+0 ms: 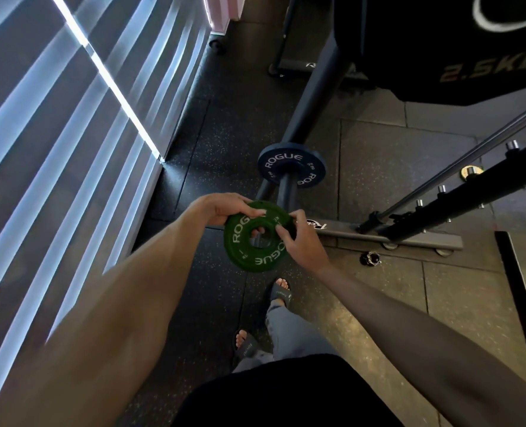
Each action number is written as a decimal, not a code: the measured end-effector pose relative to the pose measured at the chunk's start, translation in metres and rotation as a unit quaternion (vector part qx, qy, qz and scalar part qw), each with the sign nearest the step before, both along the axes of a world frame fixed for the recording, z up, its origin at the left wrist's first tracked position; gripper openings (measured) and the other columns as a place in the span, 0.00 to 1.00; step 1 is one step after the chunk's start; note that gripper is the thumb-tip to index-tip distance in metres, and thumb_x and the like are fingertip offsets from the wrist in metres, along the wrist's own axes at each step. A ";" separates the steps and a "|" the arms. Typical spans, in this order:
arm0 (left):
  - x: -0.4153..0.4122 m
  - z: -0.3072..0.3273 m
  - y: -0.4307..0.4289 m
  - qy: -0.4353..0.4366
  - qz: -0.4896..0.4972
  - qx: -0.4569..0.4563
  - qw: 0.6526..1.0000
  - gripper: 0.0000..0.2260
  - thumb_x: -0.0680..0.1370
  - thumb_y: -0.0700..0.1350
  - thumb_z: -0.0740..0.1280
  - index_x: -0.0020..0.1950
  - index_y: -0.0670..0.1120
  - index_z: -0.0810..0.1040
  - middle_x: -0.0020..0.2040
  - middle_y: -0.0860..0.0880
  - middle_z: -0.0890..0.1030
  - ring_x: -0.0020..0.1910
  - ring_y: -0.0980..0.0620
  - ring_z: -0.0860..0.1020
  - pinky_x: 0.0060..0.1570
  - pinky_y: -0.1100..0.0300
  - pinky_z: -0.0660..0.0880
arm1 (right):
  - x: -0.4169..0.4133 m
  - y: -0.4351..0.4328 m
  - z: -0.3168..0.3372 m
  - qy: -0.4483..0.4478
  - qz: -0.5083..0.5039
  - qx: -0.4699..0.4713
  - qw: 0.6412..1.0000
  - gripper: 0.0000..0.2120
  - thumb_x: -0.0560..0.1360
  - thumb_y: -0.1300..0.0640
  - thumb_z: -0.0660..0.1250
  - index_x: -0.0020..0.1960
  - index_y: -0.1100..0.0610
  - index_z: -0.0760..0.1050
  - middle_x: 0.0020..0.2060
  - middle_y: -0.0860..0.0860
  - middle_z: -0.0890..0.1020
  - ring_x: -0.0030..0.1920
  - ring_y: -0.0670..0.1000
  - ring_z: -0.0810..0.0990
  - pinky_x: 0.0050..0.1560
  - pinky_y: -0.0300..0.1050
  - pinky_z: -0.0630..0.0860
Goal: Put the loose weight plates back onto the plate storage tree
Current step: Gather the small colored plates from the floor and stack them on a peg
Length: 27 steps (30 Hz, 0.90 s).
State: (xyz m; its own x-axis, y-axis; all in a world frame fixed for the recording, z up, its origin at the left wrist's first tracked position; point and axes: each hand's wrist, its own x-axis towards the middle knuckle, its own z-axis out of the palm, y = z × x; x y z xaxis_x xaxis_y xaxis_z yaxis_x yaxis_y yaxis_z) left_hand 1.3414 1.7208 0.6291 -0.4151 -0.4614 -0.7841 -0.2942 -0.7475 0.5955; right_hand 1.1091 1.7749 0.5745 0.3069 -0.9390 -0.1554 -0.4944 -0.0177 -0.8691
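Both hands on it?
— Yes. Your left hand (pixel 224 209) grips the upper left rim of the green plate (pixel 244 246), with the fingers curled over the edge and one fingertip showing through the centre hole. Your right hand (pixel 301 238) pinches the right side of the rim, thumb and fingers clenched on it.

Whereabouts is the plate?
— It is in the air at the end of your outstretched arms, tilted, its white ROGUE lettering facing you. It sits just in front of the near end of a peg (pixel 287 191) on the storage tree (pixel 409 237). The plate covers the peg's tip, so I cannot tell whether the hole has reached it.

Anything on that peg?
— One blue plate (pixel 289 163) sits further along it, apart from the green one.

And around you?
— A big black weight (pixel 471 57) marked 2.5KG fills the upper right corner. A small dark metal object (pixel 370 258) lies on the floor (pixel 212 288) just beside the tree's base bar. Blinds (pixel 55 134) striped with light run along your left. Your feet in dark sandals (pixel 279 294) stand on the speckled floor below the green plate.
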 end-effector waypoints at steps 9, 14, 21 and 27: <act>-0.048 -0.009 0.001 -0.153 -0.023 -0.331 0.931 0.08 0.74 0.51 0.74 0.49 0.47 0.84 0.40 0.50 0.85 0.35 0.58 0.83 0.40 0.63 0.79 | -0.030 -0.013 -0.002 0.064 -0.061 -0.019 0.996 0.10 0.82 0.55 0.65 0.57 0.57 0.65 0.44 0.52 0.81 0.42 0.52 0.83 0.38 0.44 0.79; -0.049 -0.014 -0.006 -0.242 -0.091 -0.377 0.890 0.05 0.75 0.50 0.74 0.46 0.49 0.82 0.41 0.49 0.83 0.39 0.54 0.81 0.40 0.63 0.77 | -0.033 -0.023 -0.008 0.116 -0.034 -0.030 0.992 0.10 0.81 0.54 0.65 0.54 0.51 0.63 0.44 0.52 0.80 0.43 0.54 0.82 0.39 0.51 0.76; -0.054 -0.019 -0.010 -0.294 -0.119 -0.420 0.850 0.04 0.75 0.46 0.74 0.42 0.50 0.80 0.37 0.52 0.79 0.36 0.55 0.77 0.36 0.66 0.71 | -0.034 -0.034 -0.014 0.206 0.003 -0.112 0.972 0.10 0.82 0.52 0.64 0.53 0.51 0.61 0.44 0.54 0.82 0.42 0.55 0.84 0.38 0.50 0.78; -0.063 -0.016 -0.031 -0.362 -0.105 -0.462 0.803 0.03 0.77 0.41 0.69 0.45 0.44 0.81 0.42 0.48 0.81 0.41 0.49 0.80 0.46 0.51 0.79 | -0.028 -0.074 -0.002 0.250 0.000 -0.149 0.957 0.10 0.81 0.55 0.65 0.58 0.55 0.67 0.45 0.55 0.83 0.44 0.57 0.83 0.41 0.50 0.76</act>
State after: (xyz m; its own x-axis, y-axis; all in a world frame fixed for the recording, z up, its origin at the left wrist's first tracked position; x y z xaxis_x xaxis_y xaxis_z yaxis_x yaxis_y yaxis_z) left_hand 1.2786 1.6900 0.6132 -0.1483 -0.9645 -0.2183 -0.8753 0.0253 0.4829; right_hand 1.0808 1.7012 0.5724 0.2646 -0.9643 -0.0091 -0.8469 -0.2278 -0.4805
